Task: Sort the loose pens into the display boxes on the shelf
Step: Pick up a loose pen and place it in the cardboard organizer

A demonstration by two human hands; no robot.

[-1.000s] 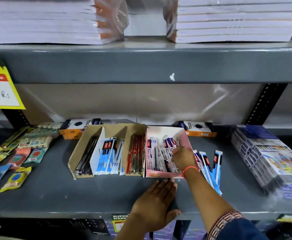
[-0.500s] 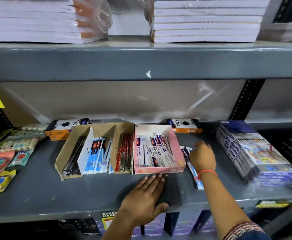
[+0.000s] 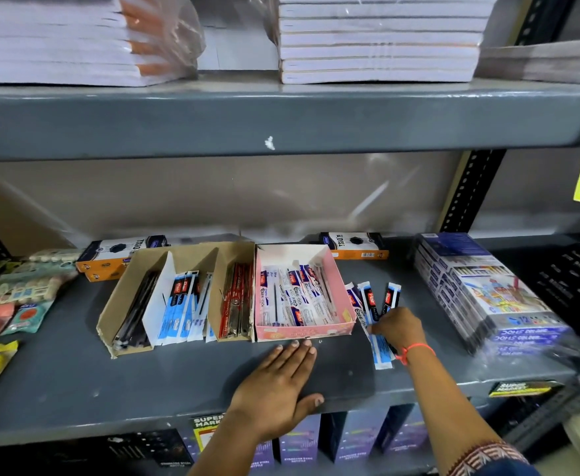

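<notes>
A pink display box [image 3: 340,286] holds several white-and-blue packed pens. To its left stands a brown cardboard box [image 3: 123,286] with black pens, blue-packed pens and red pens in separate sections. Loose packed pens [image 3: 371,300] lie on the grey shelf [image 3: 75,379] just right of the pink box. My right hand [image 3: 398,329] rests on these loose pens, fingers curled onto one of them. My left hand [image 3: 278,383] lies flat and palm down on the shelf, fingertips touching the pink box's front wall.
Stacked purple colour-pencil packs [image 3: 481,290] fill the shelf's right side. Orange and black boxes [image 3: 354,243] sit behind the display boxes. Sharpener and eraser packets [image 3: 10,304] lie at the left. Notebook stacks [image 3: 378,39] rest on the shelf above.
My right hand left the pink box and moved right onto the loose pens beside it. My left hand stayed flat on the shelf. The camera shifted.
</notes>
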